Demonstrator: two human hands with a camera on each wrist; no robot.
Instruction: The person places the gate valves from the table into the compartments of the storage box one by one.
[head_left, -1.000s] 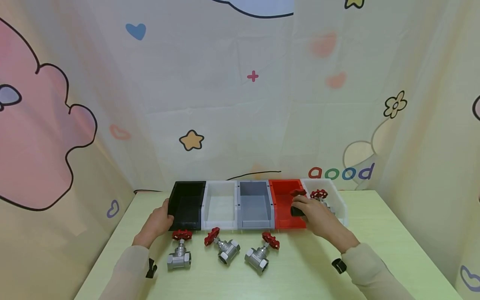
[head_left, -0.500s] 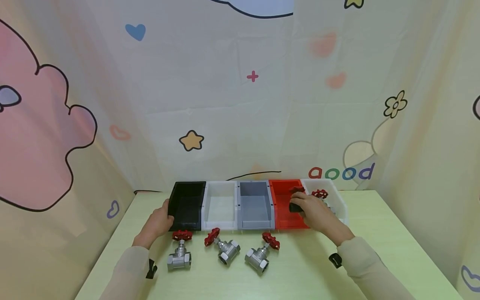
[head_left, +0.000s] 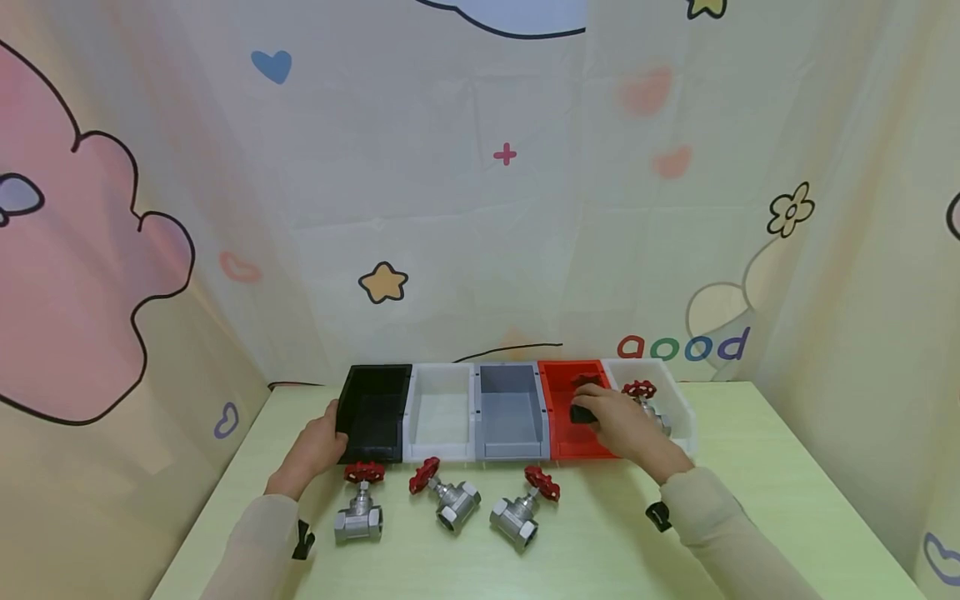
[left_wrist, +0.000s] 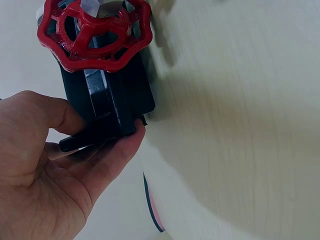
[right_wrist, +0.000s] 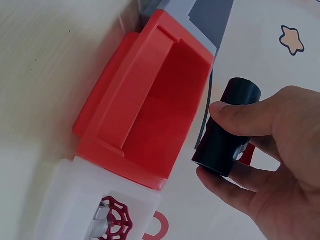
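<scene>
My right hand (head_left: 626,423) grips a valve with a black cylindrical body (right_wrist: 227,127) over the red bin (head_left: 564,437). Part of its red handwheel (head_left: 587,380) shows past the fingers; the palm hides the stem. At the left end of the row, my left hand (head_left: 311,446) holds the side wall of the black bin (head_left: 372,454), thumb on one face and fingers on the other in the left wrist view. A silver valve with a red handwheel (head_left: 639,389) lies in the white bin (head_left: 684,408) on the far right.
Between the black and red bins stand another white bin (head_left: 439,451) and a grey bin (head_left: 512,447). In front of the row lie silver valves with red handwheels: a left one (head_left: 358,521), a middle one (head_left: 456,503) and a right one (head_left: 514,521). A printed curtain (head_left: 450,208) hangs behind.
My right hand has shifted slightly left with the black valve, farther over the red bin. The left hand keeps its hold on the black bin.
</scene>
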